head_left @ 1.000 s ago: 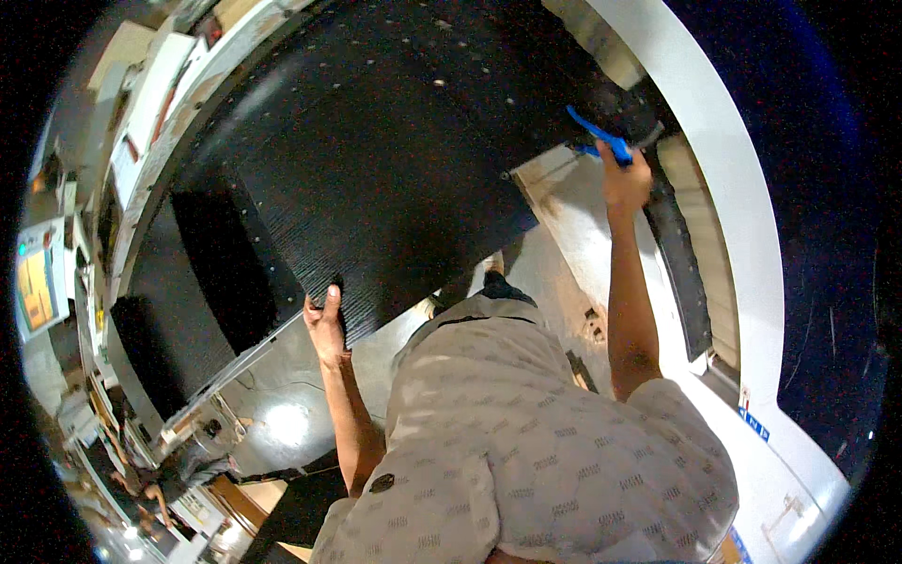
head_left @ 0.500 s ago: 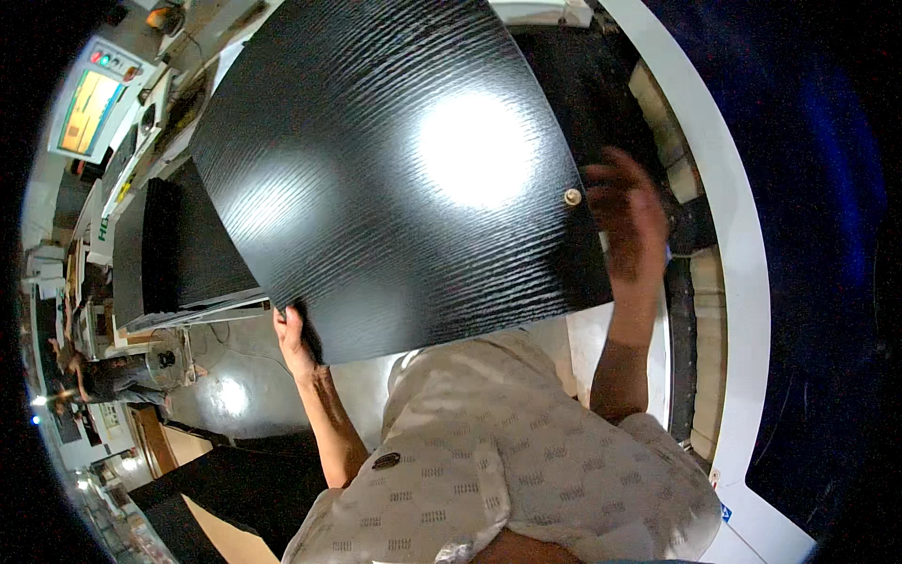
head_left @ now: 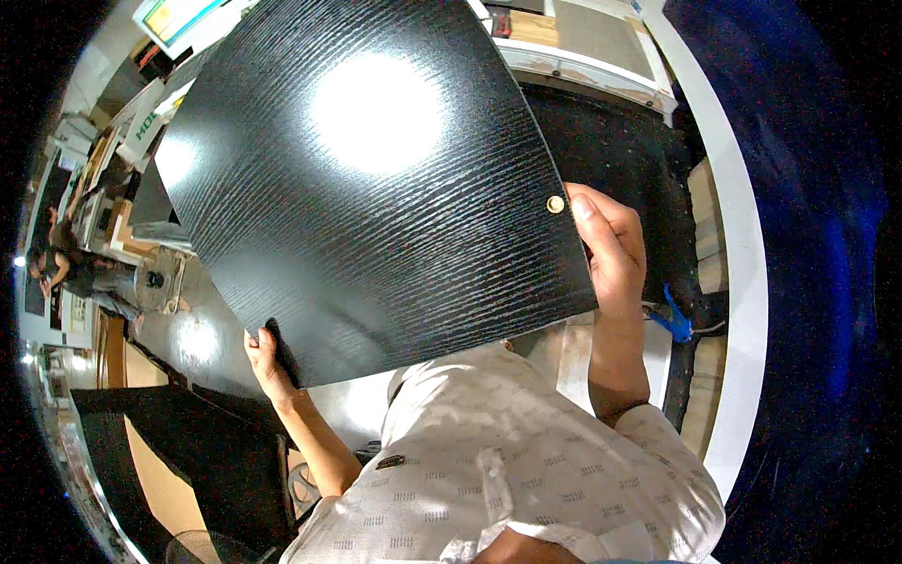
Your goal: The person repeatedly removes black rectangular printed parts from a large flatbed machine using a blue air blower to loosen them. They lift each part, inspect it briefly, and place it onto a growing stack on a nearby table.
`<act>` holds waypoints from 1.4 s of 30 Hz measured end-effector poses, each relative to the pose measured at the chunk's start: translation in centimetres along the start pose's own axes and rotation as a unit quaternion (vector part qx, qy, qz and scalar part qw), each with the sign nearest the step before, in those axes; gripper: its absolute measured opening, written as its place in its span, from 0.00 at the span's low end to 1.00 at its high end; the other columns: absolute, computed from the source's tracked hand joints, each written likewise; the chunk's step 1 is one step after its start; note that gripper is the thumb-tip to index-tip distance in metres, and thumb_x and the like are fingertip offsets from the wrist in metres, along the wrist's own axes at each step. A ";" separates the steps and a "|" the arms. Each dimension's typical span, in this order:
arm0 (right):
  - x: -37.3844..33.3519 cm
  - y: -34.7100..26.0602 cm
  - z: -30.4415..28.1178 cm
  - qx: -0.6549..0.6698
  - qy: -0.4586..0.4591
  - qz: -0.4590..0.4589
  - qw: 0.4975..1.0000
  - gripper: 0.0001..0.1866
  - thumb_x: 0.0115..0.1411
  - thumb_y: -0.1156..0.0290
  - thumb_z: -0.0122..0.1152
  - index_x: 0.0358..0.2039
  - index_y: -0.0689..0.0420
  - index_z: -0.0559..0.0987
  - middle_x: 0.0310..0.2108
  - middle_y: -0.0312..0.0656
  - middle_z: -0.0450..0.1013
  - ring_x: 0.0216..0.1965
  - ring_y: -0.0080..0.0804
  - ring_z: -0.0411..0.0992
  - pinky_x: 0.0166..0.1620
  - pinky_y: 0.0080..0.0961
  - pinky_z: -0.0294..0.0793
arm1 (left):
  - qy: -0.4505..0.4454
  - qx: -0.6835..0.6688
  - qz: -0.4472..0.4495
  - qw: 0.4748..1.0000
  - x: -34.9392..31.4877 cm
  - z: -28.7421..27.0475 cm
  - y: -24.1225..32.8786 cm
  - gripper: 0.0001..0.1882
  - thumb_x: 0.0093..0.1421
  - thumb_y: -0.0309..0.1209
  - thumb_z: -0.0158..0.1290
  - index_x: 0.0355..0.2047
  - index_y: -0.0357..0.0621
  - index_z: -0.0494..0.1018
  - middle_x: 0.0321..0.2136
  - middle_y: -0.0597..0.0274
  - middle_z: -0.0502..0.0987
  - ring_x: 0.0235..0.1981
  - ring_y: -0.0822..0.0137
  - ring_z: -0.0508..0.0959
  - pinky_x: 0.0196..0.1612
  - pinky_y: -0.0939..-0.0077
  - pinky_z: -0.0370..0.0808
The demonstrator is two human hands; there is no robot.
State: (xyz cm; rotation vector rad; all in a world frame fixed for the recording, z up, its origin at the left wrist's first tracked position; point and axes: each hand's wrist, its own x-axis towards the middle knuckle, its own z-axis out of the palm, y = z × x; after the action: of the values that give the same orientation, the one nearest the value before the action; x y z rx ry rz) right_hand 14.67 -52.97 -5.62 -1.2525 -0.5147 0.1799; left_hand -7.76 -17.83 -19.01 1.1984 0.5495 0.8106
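A large black board (head_left: 395,244) with a glossy wood-grain face fills the middle of the view, its near edge just in front of my body. My left hand (head_left: 270,365) grips its near left corner, thumb on top. At the right edge my right hand (head_left: 613,246) is closed on the board, with the thumb along the edge and the fingers mostly hidden. A small round brass-coloured fitting (head_left: 555,204) sits in the face beside my right thumb. Bright lamp glare covers part of the board.
On the right, a dark bed (head_left: 620,160) lies inside a pale curved frame (head_left: 738,244). A blue cord-like piece (head_left: 673,320) is near my right forearm. Black boards (head_left: 216,442) stand lower left. Another person (head_left: 75,268) is far left. A screen (head_left: 178,19) shows at upper left.
My right hand, blurred beside the board's right edge before, now grips that edge. The board and my left hand have shifted left in the view, and the background has turned.
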 end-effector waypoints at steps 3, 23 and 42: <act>0.7 0.4 0.6 -0.001 -0.010 0.012 1.000 0.18 0.72 0.67 0.48 0.45 0.69 0.80 0.33 0.35 0.79 0.32 0.16 0.71 0.37 0.16 0.68 | 0.013 0.001 0.000 1.000 -0.7 -0.5 0.5 0.31 0.62 0.41 0.62 0.59 0.39 0.66 0.48 0.59 0.74 0.45 0.65 0.74 0.51 0.70 0.71; 2.7 2.2 -0.9 -0.093 0.005 -0.017 0.995 0.14 0.69 0.69 0.55 0.36 0.67 0.82 0.22 0.27 0.71 0.24 0.11 0.61 0.27 0.16 0.58 | 0.075 0.016 -0.020 0.997 -3.4 0.0 -0.7 0.31 0.62 0.39 0.62 0.59 0.37 0.65 0.47 0.60 0.75 0.45 0.65 0.74 0.50 0.72 0.70; 3.4 3.4 -4.8 -0.125 -0.028 -0.097 0.987 0.15 0.63 0.67 0.57 0.25 0.66 0.74 0.20 0.32 0.63 0.22 0.17 0.57 0.25 0.23 0.52 | 0.055 0.035 0.077 0.995 -5.4 2.7 -2.6 0.37 0.58 0.45 0.66 0.58 0.37 0.65 0.49 0.61 0.74 0.48 0.65 0.74 0.52 0.69 0.70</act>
State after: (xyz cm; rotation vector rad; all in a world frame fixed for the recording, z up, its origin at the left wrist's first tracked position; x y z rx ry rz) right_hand 20.39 -54.61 -8.93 -1.4344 -0.7208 -0.0152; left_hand -8.32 -24.08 -20.92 1.2772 0.5835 0.9999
